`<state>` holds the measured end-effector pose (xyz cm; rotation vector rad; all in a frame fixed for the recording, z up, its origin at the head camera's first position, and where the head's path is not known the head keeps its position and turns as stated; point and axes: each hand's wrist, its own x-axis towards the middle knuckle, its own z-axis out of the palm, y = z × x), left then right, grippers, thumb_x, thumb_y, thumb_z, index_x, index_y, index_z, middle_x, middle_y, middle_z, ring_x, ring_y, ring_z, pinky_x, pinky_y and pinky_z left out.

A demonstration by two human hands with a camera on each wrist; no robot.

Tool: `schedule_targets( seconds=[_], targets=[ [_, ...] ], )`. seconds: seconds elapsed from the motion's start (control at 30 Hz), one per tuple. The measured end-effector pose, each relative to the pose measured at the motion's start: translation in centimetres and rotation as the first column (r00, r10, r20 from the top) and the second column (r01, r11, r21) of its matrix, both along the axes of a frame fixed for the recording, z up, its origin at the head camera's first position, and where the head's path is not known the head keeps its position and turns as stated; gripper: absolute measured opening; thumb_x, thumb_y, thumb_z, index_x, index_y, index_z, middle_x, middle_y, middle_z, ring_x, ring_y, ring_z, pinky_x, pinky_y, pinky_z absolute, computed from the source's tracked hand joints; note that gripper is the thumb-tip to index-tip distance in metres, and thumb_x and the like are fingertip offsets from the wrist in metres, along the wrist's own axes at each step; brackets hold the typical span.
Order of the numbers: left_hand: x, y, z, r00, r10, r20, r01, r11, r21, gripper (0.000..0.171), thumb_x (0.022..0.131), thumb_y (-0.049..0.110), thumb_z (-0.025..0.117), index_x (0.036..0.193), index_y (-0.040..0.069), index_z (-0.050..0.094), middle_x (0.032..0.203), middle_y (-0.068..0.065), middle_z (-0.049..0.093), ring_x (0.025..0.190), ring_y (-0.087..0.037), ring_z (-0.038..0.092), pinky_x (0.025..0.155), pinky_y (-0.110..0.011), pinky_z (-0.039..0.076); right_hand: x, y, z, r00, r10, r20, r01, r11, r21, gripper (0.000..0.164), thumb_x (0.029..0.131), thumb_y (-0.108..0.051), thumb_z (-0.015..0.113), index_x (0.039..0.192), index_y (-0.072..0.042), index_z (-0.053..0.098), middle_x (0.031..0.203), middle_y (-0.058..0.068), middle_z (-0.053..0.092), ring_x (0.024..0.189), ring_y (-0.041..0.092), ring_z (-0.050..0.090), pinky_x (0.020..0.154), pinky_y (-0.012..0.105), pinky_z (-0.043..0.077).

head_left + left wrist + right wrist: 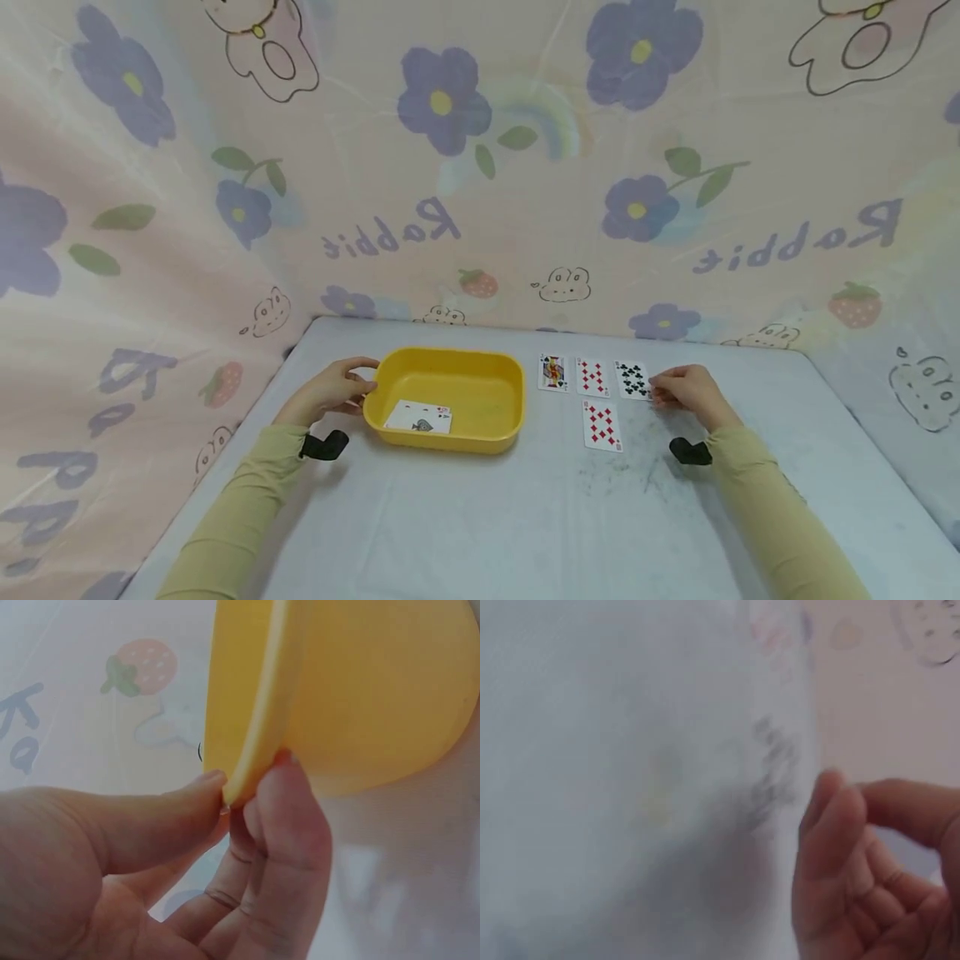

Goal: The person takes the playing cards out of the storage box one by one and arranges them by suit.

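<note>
My left hand (341, 388) grips the left rim of a yellow plastic basin (450, 442), thumb on one side and curled fingers on the other. In the basin lie playing cards, with an ace of spades (422, 424) face up. My right hand (686, 392) is at the right edge of a black clubs card (632, 380), overlapping it in the head view. In the right wrist view the bent fingers (829, 840) come close to the thumb, and no card shows between them. That view is blurred.
Left of the clubs card are a red diamonds card (592, 377) and a face card (553, 372) in a row. Another diamonds card (602, 426) lies in front. A white cloth (465, 525) covers the table; a printed curtain (525, 192) stands behind it.
</note>
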<state>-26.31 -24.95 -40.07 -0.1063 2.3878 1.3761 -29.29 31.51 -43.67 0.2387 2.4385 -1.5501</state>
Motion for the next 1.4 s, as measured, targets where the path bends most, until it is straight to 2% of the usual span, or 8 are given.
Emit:
schedule_targets(
  seconds=[0.13,0.33,0.5,0.73,0.97,1.03,1.17,1.4],
  targets=[
    [-0.2,0.0,0.2,1.000,0.002,-0.016,-0.003,1.000,-0.014,0.048,0.097,0.013,0.057,0.142,0.008,0.040,0.101,-0.018,0.060,0.074,-0.023,0.060,0.072,-0.039,0.056,-0.9,-2.1,2.6,0.990,0.108,-0.095,-0.111,0.993,-0.028,0.043,0.098,-0.016,0.055,0.125,0.016,0.047,0.091,0.014,0.069,0.076,0.015,0.067,0.073,0.031,0.056],
    [-0.3,0.1,0.3,1.000,0.010,-0.010,-0.010,0.999,-0.039,0.047,0.097,0.014,0.057,0.141,0.009,0.041,0.102,-0.018,0.060,0.076,-0.022,0.061,0.073,-0.039,0.056,-1.7,-8.6,6.7,0.951,0.270,-0.149,-0.285,0.955,-0.087,0.037,0.097,-0.012,0.057,0.123,0.014,0.048,0.096,0.015,0.067,0.081,0.017,0.067,0.081,0.037,0.054],
    [-0.2,0.3,-0.1,1.000,0.024,-0.006,-0.024,0.999,-0.035,0.047,0.097,0.013,0.057,0.141,0.009,0.042,0.102,-0.018,0.059,0.075,-0.022,0.061,0.070,-0.038,0.057,-2.3,-14.5,8.3,0.916,0.338,-0.215,-0.369,0.921,-0.125,0.030,0.096,-0.010,0.058,0.118,0.009,0.054,0.103,0.023,0.065,0.087,0.023,0.066,0.084,0.042,0.053],
    [-0.2,0.5,0.1,0.999,0.049,-0.008,-0.049,0.999,-0.016,0.046,0.096,0.011,0.058,0.139,0.009,0.043,0.095,-0.016,0.057,0.069,-0.021,0.060,0.069,-0.038,0.057,-3.4,-22.4,6.4,0.869,0.469,-0.154,-0.487,0.866,-0.113,0.026,0.093,-0.008,0.061,0.114,0.007,0.059,0.109,0.026,0.064,0.100,0.039,0.062,0.088,0.046,0.050],
    [-0.1,0.3,0.0,0.999,0.046,-0.005,-0.046,0.999,-0.021,0.046,0.096,0.011,0.058,0.139,0.009,0.042,0.097,-0.018,0.058,0.068,-0.021,0.060,0.069,-0.039,0.057,-3.4,-27.5,4.7,0.761,0.647,-0.047,-0.643,0.743,-0.186,0.037,0.094,-0.009,0.059,0.125,0.012,0.053,0.115,0.027,0.062,0.108,0.041,0.058,0.093,0.047,0.046],
    [-0.1,0.4,0.0,0.999,0.047,-0.003,-0.047,0.999,-0.017,0.046,0.096,0.011,0.058,0.140,0.009,0.042,0.096,-0.018,0.058,0.068,-0.021,0.060,0.067,-0.038,0.057,-3.5,-28.1,4.2,0.740,0.672,-0.022,-0.661,0.722,-0.203,0.037,0.094,-0.009,0.059,0.125,0.012,0.053,0.115,0.026,0.062,0.109,0.041,0.058,0.093,0.047,0.047],
    [-0.1,0.4,0.0,0.999,0.041,-0.003,-0.041,0.999,-0.011,0.046,0.096,0.010,0.058,0.140,0.009,0.042,0.095,-0.017,0.057,0.067,-0.021,0.059,0.065,-0.035,0.057,-3.9,-28.8,3.4,0.727,0.686,0.025,-0.673,0.720,-0.171,0.037,0.095,-0.014,0.059,0.123,0.010,0.055,0.113,0.023,0.064,0.106,0.038,0.060,0.091,0.043,0.049],
    [-0.2,0.4,0.0,0.999,0.039,-0.016,-0.039,0.999,-0.022,0.046,0.096,0.009,0.058,0.139,0.008,0.043,0.094,-0.016,0.058,0.068,-0.021,0.060,0.068,-0.039,0.057,-4.2,-29.2,2.6,0.733,0.669,0.126,-0.649,0.742,-0.167,0.040,0.094,-0.021,0.061,0.122,0.007,0.056,0.114,0.021,0.064,0.106,0.034,0.061,0.093,0.042,0.048]
  ],
)
